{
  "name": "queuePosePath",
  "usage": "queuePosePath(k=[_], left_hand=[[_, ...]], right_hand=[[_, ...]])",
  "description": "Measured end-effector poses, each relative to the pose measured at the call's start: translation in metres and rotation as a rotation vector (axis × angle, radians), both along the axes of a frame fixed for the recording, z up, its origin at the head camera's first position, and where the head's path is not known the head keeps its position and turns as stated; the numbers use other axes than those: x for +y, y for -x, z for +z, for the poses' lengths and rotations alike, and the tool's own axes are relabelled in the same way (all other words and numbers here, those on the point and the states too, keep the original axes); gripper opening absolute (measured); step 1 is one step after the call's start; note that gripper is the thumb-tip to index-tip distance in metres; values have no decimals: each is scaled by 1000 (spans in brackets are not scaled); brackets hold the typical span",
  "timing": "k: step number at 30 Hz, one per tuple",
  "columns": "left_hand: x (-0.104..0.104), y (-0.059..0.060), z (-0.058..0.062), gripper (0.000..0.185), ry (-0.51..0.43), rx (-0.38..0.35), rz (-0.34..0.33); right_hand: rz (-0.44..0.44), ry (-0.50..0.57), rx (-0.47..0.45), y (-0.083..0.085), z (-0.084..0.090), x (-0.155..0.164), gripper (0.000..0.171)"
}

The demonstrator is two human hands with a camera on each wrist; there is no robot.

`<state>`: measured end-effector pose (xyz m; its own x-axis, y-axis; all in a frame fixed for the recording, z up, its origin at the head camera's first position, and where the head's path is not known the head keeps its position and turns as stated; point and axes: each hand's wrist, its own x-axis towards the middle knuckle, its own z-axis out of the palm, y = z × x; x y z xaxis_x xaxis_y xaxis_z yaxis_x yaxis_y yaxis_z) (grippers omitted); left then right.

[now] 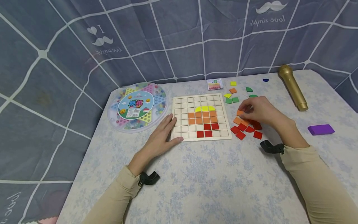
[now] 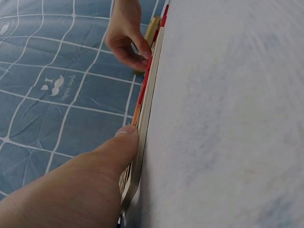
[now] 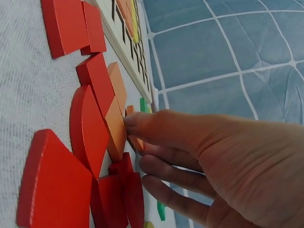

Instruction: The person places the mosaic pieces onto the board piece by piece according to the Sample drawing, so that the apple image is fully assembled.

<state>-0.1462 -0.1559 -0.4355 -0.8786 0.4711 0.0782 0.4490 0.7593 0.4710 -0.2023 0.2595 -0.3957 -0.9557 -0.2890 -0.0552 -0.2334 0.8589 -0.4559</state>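
A pale wooden grid board [image 1: 184, 101] lies flat, with yellow, orange and red tiles set in some of its squares. My left hand [image 1: 160, 137] rests at the board's near left corner, thumb on the front rim and fingers stretched along the left side. To the board's right, my right hand [image 1: 263, 110] pinches an orange tile [image 3: 136, 141] between thumb and fingertips, low over the loose pieces. Under and around it lie orange tiles [image 1: 237, 120] and several red tiles [image 1: 240, 135], some with a curved edge. The right fingertips are partly hidden in the head view.
A small picture card [image 1: 214, 84] lies behind the board. Green tiles [image 1: 235, 99] and yellow pieces [image 1: 233, 83] are scattered at the back right. A round Chinese checkers box [image 1: 135, 105] stands left. Further right are a gold microphone [image 1: 293, 88] and a purple block [image 1: 321, 129].
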Motion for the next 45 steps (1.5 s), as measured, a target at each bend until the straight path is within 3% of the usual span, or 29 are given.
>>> queuePosePath(k=[9, 18, 35, 45], left_hand=[[0, 0, 0, 90, 8, -23, 11], [0, 1, 0, 90, 11, -31, 17], [0, 1, 0, 93, 8, -23, 15], [-2, 0, 2, 98, 20, -47, 2]], right_hand=[[-11, 46, 71, -1, 3, -15, 28], [32, 91, 47, -1, 7, -49, 26], [220, 127, 146, 22, 6, -136, 22], [258, 162, 138, 25, 2, -174, 20]])
